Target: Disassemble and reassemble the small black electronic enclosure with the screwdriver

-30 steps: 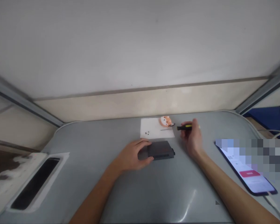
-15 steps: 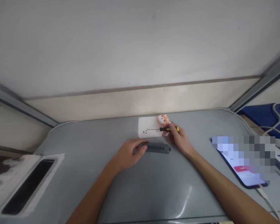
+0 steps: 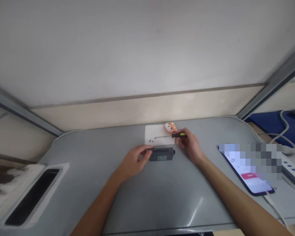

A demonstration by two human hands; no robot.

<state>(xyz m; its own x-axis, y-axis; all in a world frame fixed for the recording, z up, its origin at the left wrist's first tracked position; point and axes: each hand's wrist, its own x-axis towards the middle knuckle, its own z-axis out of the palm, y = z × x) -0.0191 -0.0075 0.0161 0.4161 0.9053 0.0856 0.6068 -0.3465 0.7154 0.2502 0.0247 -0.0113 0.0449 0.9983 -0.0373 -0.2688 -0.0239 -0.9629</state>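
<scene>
Near the centre of the frame, the left hand (image 3: 132, 163) gripped the left end of a dark vented box (image 3: 166, 154) between thumb and fingers, while the right hand (image 3: 192, 149), right of centre, was closed round the handle of a screwdriver (image 3: 179, 135). The box was at the middle of the grey worktop (image 3: 147, 200), just below a white paper (image 3: 159, 131) in the frame, with a row of slots and a pale label (image 3: 162, 158) turned toward the viewer; whether it rested fully on the surface could not be told. The screwdriver's thin shaft pointed left across the paper, its tip near a few tiny dark pieces (image 3: 151, 141), and whether the tip touched the paper was unclear. For steady work, the hold on the box seemed best made light and at the end only, leaving the slots and label uncovered without letting the box slide or tip. The screwdriver seemed to call for a slow, controlled approach, since a sweep of the shaft could easily have scattered the tiny pieces. Care also seemed due beside the orange-and-white animal-faced item (image 3: 170, 127) at the paper's upper right, which sat close to the right hand and could have been knocked
</scene>
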